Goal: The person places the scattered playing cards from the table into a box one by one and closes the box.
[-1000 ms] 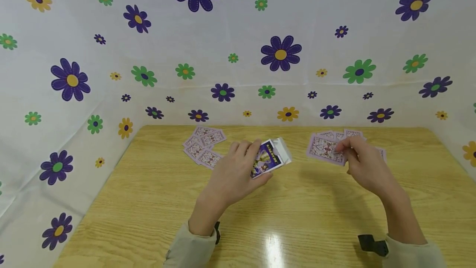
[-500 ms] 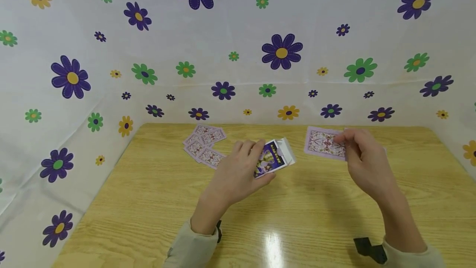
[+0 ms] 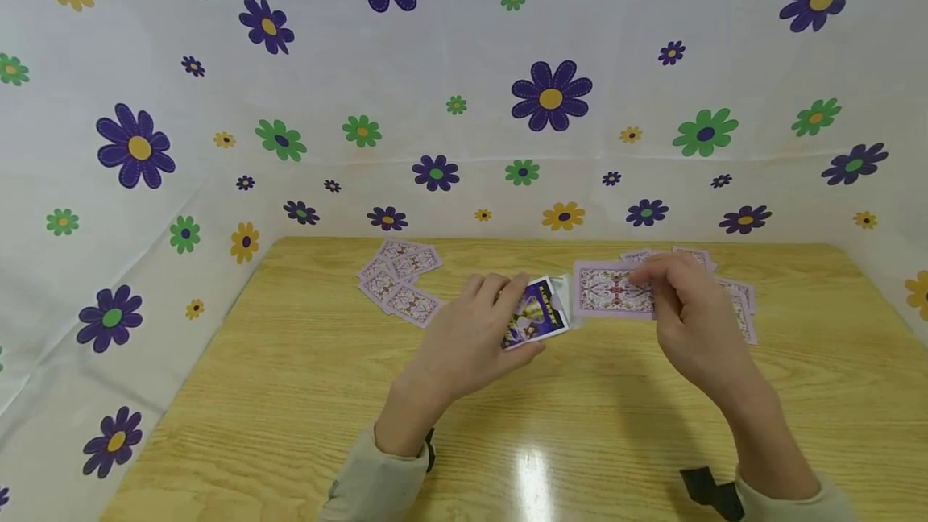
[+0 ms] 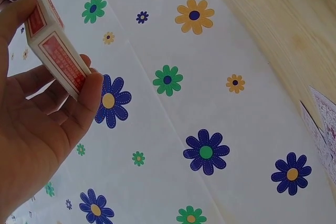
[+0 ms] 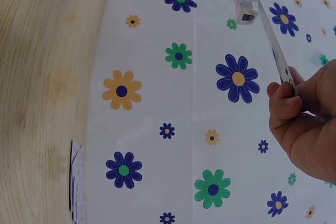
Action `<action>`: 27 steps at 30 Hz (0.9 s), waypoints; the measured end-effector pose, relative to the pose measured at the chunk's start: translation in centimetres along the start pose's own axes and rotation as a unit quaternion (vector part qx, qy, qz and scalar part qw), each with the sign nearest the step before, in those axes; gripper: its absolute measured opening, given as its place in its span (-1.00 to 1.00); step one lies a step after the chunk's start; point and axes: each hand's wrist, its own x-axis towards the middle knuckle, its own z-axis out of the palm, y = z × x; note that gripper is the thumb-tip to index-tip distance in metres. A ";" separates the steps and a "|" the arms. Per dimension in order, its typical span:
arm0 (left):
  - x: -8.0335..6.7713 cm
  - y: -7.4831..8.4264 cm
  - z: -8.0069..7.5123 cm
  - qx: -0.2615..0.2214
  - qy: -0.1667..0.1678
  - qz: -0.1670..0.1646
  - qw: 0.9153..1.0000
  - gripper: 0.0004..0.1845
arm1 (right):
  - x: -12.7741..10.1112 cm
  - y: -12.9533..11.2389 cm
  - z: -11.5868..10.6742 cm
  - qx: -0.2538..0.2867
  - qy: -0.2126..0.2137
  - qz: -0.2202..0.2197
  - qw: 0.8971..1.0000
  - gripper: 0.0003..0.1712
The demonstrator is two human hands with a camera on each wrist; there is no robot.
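Head view shows a left hand (image 3: 471,337) holding a small card box (image 3: 532,316) above the wooden table (image 3: 290,425), its fingers along the far side and its thumb along the near side. The box's blue-purple face, with a gold cup printed on it, is turned up, and a pale flap (image 3: 561,292) stands out at its right end. From the left wrist, the narrow sides appear white with red panels, clasped between the thumb and curled fingers.

The right hand (image 3: 696,321) pinches one end of a card (image 3: 612,290) between thumb and bent fingers. The card's patterned back faces up, and its free end reaches the flapped end of the box; whether the two touch is hard to tell, even from the right wrist, where the card is nearly edge-on.

Beyond the left hand, a spread of overlapping cards (image 3: 413,304) lies with similar backs upward. A second spread (image 3: 741,296) lies beyond and beside the right hand, partly hidden by it. White cloth (image 3: 326,71) printed with purple, green and yellow flowers rises behind the table and along its left side.
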 end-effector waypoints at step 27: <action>0.1 0.6 0.2 0.013 -0.005 0.027 1.000 -0.19 | -0.4 -0.7 0.3 0.009 -0.077 -0.012 0.997 -0.68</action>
